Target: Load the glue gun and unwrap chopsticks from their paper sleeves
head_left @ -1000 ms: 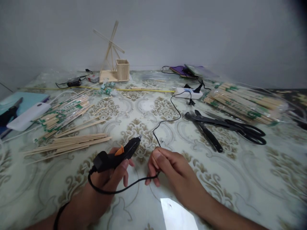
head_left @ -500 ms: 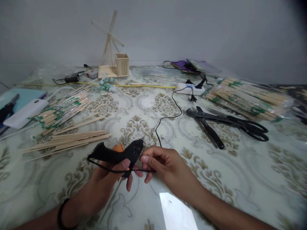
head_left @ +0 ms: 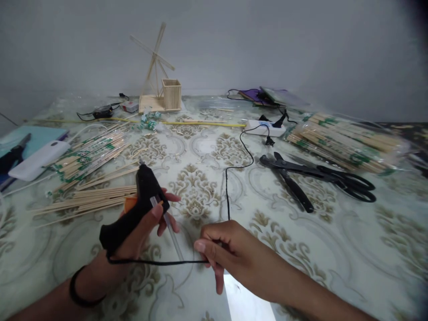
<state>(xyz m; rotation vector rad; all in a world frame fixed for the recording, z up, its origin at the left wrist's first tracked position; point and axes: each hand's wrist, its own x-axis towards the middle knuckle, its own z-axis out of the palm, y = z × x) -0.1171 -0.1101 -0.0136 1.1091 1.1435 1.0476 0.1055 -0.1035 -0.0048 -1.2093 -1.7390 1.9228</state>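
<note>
"What do we have at the far left of the bench (head_left: 200,296)?"

"A pale blue folder (head_left: 43,133) with a black-handled blade (head_left: 13,156) on it, and a long white device (head_left: 38,160) lying partly over its edge. Beside that we see a clear bag of sticks (head_left: 87,158) with green print, and nearer to us a row of loose sticks (head_left: 100,199)."

"And our left hand (head_left: 142,232)?"

"It's wrapped around a black glue gun (head_left: 147,187), thumb along the side, just right of those loose sticks. We have the nozzle aimed away from us and a little left, with the orange trigger (head_left: 130,203) on the left side. A clear glue stick (head_left: 173,235) slants back towards us from the gun."

"Behind it?"

"By the wall, a windmill-like stick model (head_left: 154,55), with a square stick box (head_left: 172,96) on the same base."

"What about our right hand (head_left: 230,249)?"

"Thumb and forefinger are nipped together on the black cord (head_left: 157,263), the other fingers loosely bent. The cord runs almost straight to it from the gun's handle. Past our knuckles, black cord winds off to a plug (head_left: 269,141) just in front of a white power strip (head_left: 261,129)."

"And furthest right?"

"Large black scissors (head_left: 347,180) lie crossed with another black-handled tool (head_left: 296,191); behind them sits a bigger bag of sticks (head_left: 351,145)."
</note>
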